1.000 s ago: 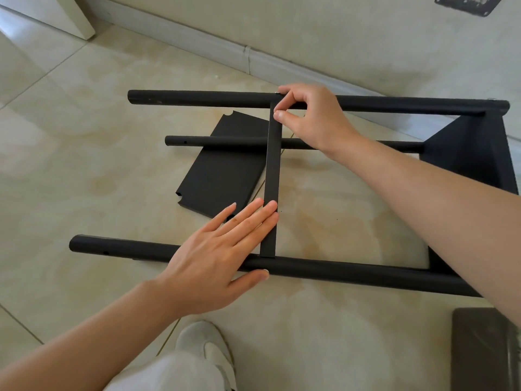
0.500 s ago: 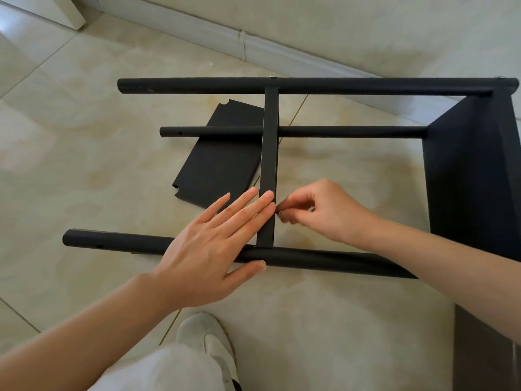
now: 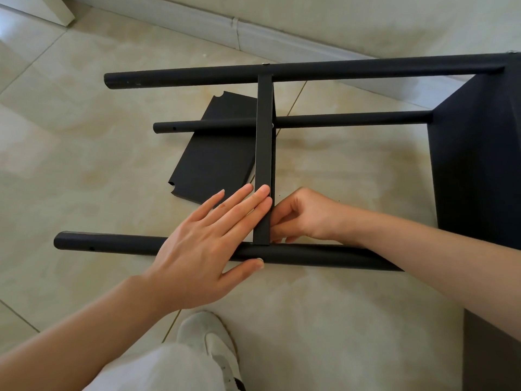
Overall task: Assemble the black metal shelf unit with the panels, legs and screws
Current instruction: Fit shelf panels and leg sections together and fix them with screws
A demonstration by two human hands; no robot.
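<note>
The black shelf unit lies on its side on the tiled floor. Its near leg (image 3: pixel 310 255), middle leg (image 3: pixel 352 119) and far leg (image 3: pixel 338 70) run left to right into a fitted end panel (image 3: pixel 476 165). A second panel (image 3: pixel 264 153) stands edge-on between the near and far legs. My left hand (image 3: pixel 214 244) lies flat with straight fingers against that panel's left face, thumb on the near leg. My right hand (image 3: pixel 301 218) is curled at the panel's right side by the near leg; what its fingertips pinch is hidden. A small screw head (image 3: pixel 265 64) shows on the far leg.
A loose black panel (image 3: pixel 217 150) lies flat on the floor under the legs. A skirting board and wall (image 3: pixel 253 26) run along the back. My white shoe (image 3: pixel 214 342) and trouser leg are at the bottom, a dark grey object (image 3: pixel 490 351) at the lower right.
My right hand has come down from the far leg to the near end of the upright panel, then lower against the near leg. My left hand stays flat on the panel.
</note>
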